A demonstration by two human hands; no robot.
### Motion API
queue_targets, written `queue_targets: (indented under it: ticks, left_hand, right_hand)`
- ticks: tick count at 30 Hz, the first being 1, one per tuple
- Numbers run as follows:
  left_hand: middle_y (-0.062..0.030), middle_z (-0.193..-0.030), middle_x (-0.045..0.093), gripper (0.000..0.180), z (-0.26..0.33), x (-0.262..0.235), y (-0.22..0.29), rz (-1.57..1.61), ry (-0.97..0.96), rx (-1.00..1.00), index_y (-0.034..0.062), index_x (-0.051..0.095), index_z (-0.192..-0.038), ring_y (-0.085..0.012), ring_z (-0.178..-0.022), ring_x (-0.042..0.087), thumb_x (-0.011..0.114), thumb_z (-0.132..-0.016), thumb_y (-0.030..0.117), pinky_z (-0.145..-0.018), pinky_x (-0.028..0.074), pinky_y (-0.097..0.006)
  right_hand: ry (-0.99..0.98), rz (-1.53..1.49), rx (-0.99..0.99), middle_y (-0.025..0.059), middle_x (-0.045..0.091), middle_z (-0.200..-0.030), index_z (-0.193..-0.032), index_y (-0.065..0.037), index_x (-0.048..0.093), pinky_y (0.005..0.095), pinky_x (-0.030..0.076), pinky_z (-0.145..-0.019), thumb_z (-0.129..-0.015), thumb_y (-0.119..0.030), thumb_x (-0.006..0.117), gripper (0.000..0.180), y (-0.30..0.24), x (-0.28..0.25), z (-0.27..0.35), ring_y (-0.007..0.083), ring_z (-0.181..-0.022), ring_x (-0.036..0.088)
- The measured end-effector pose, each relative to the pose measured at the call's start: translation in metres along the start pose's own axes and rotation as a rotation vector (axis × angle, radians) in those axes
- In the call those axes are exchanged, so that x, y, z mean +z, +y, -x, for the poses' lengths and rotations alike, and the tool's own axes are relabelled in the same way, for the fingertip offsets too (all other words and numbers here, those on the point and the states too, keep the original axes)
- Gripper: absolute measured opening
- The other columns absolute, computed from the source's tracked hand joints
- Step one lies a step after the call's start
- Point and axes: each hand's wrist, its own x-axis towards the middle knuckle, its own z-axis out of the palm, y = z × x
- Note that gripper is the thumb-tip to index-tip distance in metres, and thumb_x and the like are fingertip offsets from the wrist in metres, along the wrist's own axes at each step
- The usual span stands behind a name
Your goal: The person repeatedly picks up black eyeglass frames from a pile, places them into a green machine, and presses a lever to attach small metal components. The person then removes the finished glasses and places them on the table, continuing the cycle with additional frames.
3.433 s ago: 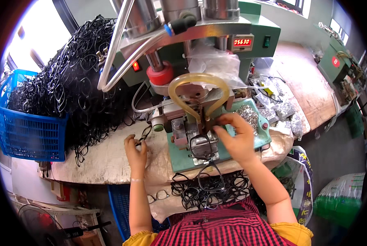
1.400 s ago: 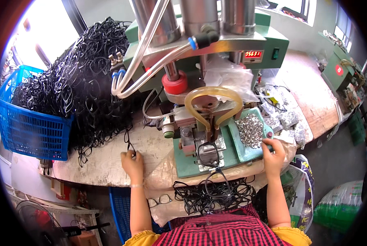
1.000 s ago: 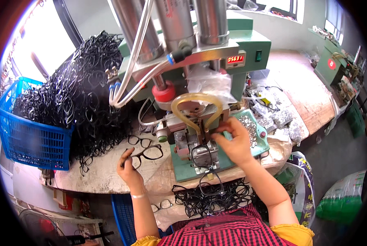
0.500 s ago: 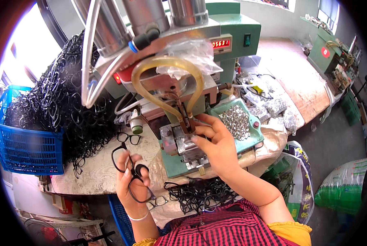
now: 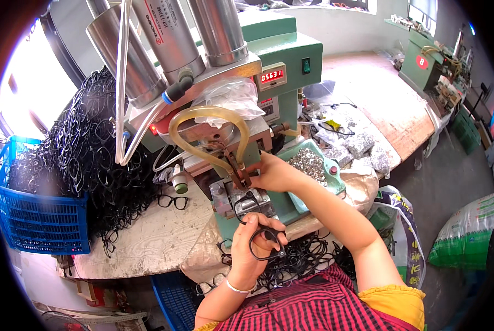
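Observation:
My left hand [image 5: 249,249] grips a black eyeglass frame [image 5: 251,243] in front of a green press machine. The frame's far rim reaches up to the metal fixture [image 5: 249,206] under the press head. Close beside the brown clamp-like tip [image 5: 240,180] of the press is my right hand [image 5: 274,174], its fingers drawn together. Those fingertips are partly hidden by the press, so anything small in them cannot be seen. A yellowish hose [image 5: 176,134] loops above the tip.
A green tray [image 5: 336,185] of small metal parts stands right of the fixture. Black frames lie heaped [image 5: 313,254] before me, and more spill from a blue basket [image 5: 43,220] at left. One frame [image 5: 172,202] lies on the table. Steel cylinders [image 5: 219,33] rise overhead.
My left hand has brought the eyeglass frame rightward to the fixture, turning it. My right hand has shifted behind the press tip, its fingers now less visible. The head view has shifted slightly.

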Motion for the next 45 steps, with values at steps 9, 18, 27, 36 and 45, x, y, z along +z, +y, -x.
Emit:
queue_targets:
  ticks: [9, 18, 27, 36, 45]
  left_hand:
    - [-0.02, -0.098, 0.07, 0.03, 0.002, -0.009, -0.005, 0.093, -0.044, -0.054, 0.0057, 0.057, -0.106, -0.029, -0.077, 0.072, 0.047, -0.108, 0.034, -0.06, 0.057, -0.033]
    - [-0.0189, -0.104, 0.07, 0.035, 0.021, -0.013, 0.013, 0.057, -0.028, -0.143, 0.0001, 0.052, -0.134, -0.0265, -0.096, 0.069, 0.047, -0.109, 0.024, -0.075, 0.058, -0.032]
    - [-0.0189, -0.118, 0.069, 0.042, 0.008, -0.178, 0.112, -1.74, 0.598, 0.749, 0.0012, 0.061, -0.13, -0.0367, -0.107, 0.064, 0.067, -0.088, 0.001, -0.093, 0.05, -0.045]
    - [-0.0151, -0.099, 0.065, 0.042, -0.075, -0.28, 0.089, -2.287, 0.578, 0.602, 0.0053, 0.066, -0.115, -0.0371, -0.093, 0.059, 0.058, -0.076, -0.007, -0.083, 0.05, -0.045]
    - [-0.011, -0.095, 0.059, 0.032, 0.013, -0.199, 0.077, -1.495, 0.784, 0.606, 0.0028, 0.063, -0.128, -0.0217, -0.078, 0.055, 0.061, -0.096, 0.006, -0.073, 0.047, -0.033]
  right_hand:
    - [0.973, -0.1, -0.148, 0.003, 0.069, -0.095, -0.104, 0.0, 0.069, 0.0245, 0.049, -0.081, -0.097, -0.007, 0.065, 0.011, 0.084, -0.066, 0.109, 0.0111, -0.084, 0.062]
    - [0.82, -0.294, -0.245, 0.0031, 0.071, -0.099, -0.107, 0.001, 0.071, 0.0228, 0.049, -0.085, -0.094, -0.001, 0.068, 0.014, 0.098, -0.037, 0.052, 0.0098, -0.091, 0.064]
    - [0.666, 0.047, -0.154, 0.0021, 0.073, -0.096, -0.105, 0.001, 0.074, 0.0231, 0.049, -0.084, -0.09, -0.001, 0.072, 0.015, 0.064, -0.031, 0.09, 0.0086, -0.09, 0.064]
    - [0.809, 0.141, -0.065, 0.0035, 0.074, -0.091, -0.097, -0.001, 0.075, 0.0274, 0.051, -0.081, -0.085, -0.004, 0.075, 0.012, 0.074, -0.036, 0.104, 0.0116, -0.084, 0.065]
    - [0.877, 0.598, -0.195, 0.0088, 0.072, -0.093, -0.091, -0.002, 0.073, 0.035, 0.05, -0.089, -0.077, 0.007, 0.074, 0.017, 0.065, -0.051, 0.177, 0.025, -0.095, 0.067]
